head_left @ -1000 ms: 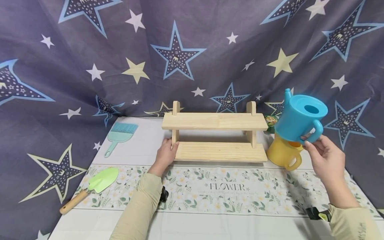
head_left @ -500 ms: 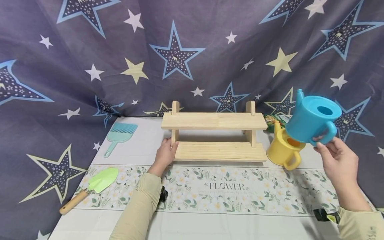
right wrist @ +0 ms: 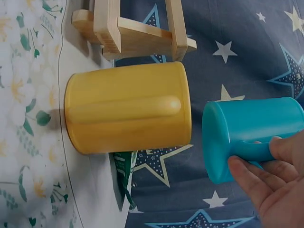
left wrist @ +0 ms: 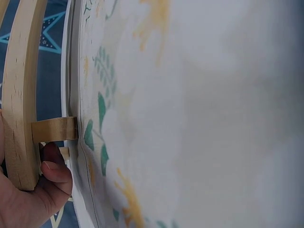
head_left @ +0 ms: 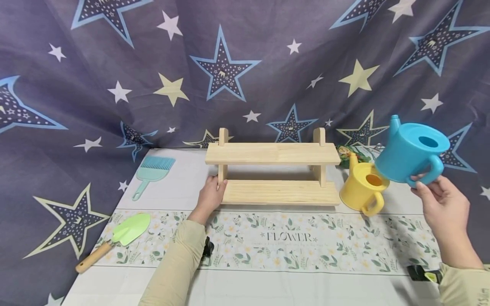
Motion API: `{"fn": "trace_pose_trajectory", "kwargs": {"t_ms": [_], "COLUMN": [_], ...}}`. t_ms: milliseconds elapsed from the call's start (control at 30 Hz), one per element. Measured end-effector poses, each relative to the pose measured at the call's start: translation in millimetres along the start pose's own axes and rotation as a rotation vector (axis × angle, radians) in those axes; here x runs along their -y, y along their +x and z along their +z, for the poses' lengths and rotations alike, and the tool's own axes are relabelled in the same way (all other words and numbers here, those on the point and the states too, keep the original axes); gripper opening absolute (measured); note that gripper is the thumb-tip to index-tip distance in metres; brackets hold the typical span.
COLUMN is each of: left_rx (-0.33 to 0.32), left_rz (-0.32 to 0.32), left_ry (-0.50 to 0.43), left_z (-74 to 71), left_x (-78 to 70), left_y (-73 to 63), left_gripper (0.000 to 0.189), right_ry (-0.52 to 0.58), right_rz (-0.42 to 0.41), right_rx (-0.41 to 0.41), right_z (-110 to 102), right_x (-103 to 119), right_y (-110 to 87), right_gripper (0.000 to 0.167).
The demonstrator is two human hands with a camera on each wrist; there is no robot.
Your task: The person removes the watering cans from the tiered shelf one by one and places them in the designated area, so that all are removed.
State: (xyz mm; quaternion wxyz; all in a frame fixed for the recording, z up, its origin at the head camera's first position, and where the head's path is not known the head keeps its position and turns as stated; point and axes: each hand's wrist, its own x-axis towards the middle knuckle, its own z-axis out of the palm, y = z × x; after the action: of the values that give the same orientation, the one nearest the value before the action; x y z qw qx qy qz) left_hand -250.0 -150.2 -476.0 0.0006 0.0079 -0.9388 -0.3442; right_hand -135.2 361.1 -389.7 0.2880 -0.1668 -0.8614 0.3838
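My right hand (head_left: 445,208) holds a blue watering can (head_left: 409,148) by its handle, raised off the table at the right. A yellow watering can (head_left: 360,189) stands on the table to its left, beside the wooden rack. In the right wrist view a gap shows between the blue can (right wrist: 256,123) and the yellow can (right wrist: 128,109). At the left end of the two-tier wooden rack (head_left: 279,193), my left hand (head_left: 210,195) grips the lower board. The left wrist view has fingers and thumb curled round the end of that board (left wrist: 21,109).
A light-blue brush in a dustpan (head_left: 153,170) lies at the back left. Nearer is a green trowel (head_left: 126,231) with a wooden handle. Something leafy green (head_left: 346,155) sits behind the yellow can. A flower-print runner (head_left: 268,255) crosses the white table; a starry curtain (head_left: 268,63) hangs behind.
My right hand has carried the blue watering can to the right, off from over the yellow one, which now shows more fully. The left hand keeps its grip on the rack.
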Motion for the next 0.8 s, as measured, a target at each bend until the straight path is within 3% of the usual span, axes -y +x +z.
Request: {"fn": "trace_pose_trajectory", "kwargs": {"t_ms": [800], "left_rx": [-0.003], "left_rz": [0.006], "left_ry": [-0.004], "left_z": [-0.9], "left_x": [-0.9], "left_y": [-1.3], "left_gripper": [0.051], "right_ry": [0.019], "right_rz": [0.153], "right_rx": [-0.004], "right_z": [-11], "right_x": [-22], "right_y": [10.0], "right_gripper": [0.035]}}
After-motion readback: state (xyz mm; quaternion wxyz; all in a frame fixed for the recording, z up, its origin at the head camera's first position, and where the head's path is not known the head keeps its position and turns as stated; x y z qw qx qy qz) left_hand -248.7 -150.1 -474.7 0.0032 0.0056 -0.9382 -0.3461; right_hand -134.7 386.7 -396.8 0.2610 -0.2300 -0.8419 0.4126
